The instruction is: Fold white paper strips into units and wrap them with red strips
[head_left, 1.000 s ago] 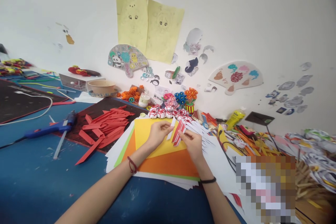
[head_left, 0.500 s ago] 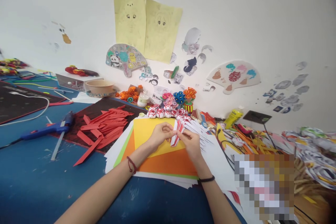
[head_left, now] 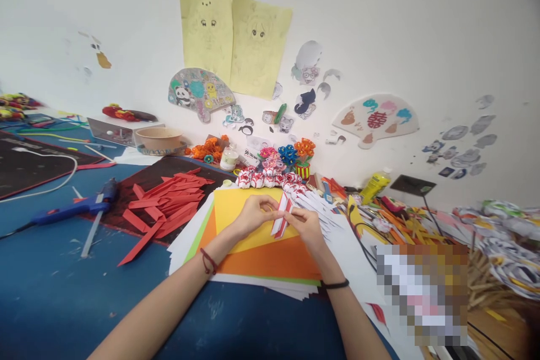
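A small folded strip of red and white paper (head_left: 280, 225) is pinched between both hands, over the stacked coloured sheets. My left hand (head_left: 258, 216) grips its left side with thumb and finger. On its right side my right hand (head_left: 307, 227) has its fingertips closed. Beneath lie a yellow sheet (head_left: 230, 208), an orange sheet (head_left: 261, 261) and white sheets. Just behind the hands sits a row of red and white folded pieces (head_left: 270, 180). White paper strips (head_left: 318, 208) fan out to the right of my right hand.
Red folded strips (head_left: 169, 205) are heaped on a dark mat at the left, beside a blue glue gun (head_left: 71, 209). A bowl (head_left: 159, 140), paper flowers (head_left: 288, 155) and a yellow bottle (head_left: 375, 185) stand near the wall. Mixed paper pieces crowd the right side.
The red and white strip has turned slightly in my fingers and shows its stripes at a different angle. Both hands stay closed on it, and the view has shifted a little.
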A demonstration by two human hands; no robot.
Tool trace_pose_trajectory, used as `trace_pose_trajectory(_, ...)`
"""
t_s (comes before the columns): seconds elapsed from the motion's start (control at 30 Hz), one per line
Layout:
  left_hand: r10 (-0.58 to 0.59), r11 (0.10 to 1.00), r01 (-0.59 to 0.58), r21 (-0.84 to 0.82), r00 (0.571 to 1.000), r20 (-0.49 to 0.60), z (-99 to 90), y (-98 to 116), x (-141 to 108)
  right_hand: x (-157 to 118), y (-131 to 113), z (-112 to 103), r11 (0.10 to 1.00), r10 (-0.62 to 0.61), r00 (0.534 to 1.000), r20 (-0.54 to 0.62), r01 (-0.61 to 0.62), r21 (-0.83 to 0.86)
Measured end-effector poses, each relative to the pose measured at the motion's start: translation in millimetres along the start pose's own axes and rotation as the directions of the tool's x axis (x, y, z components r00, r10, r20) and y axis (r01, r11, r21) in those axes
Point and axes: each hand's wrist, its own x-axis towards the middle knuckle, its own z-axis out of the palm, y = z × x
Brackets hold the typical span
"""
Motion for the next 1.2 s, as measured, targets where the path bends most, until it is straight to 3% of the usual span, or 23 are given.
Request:
trace_pose_trajectory(0.3, 0.013, 1.0, -0.012, 0.017, 0.999, -0.043, -0.4, 0.4, 0.5, 1.2, 1.6, -0.7, 0.999, 0.004, 1.0, 0.028, -0.005, 0.035)
trace_pose_trajectory(0.5, -0.072, 0.997, 0.07, -0.043, 0.996, -0.051, 0.7, 3.6, -0.4, 3.9, 13.1, -5.8, 1.0, 0.02, 1.0, 0.008, -0.02, 0.002)
trace_pose_trajectory(0.67, -0.161, 0.983, 0.163, -0.082, 0.986, 0.037, 0.2, 2.5, -1.5, 5.7, 17.6, -10.1, 0.998, 0.037, 0.999, 0.012, -0.037, 0.043)
trace_pose_trajectory(0.9, -0.18, 0.968, 0.198, -0.155, 0.976, 0.121, 3.5, 6.9, -4.8, 3.8, 14.6, -12.6, 0.992, 0.026, 0.996, 0.087, -0.036, 0.117)
trace_pose_trajectory(1.2, -0.212, 0.973, 0.215, -0.085, 0.976, 0.04, 1.7, -1.4, -2.3, 1.0, 6.8, -4.3, 0.999, -0.005, 0.999, 0.042, 0.003, 0.048)
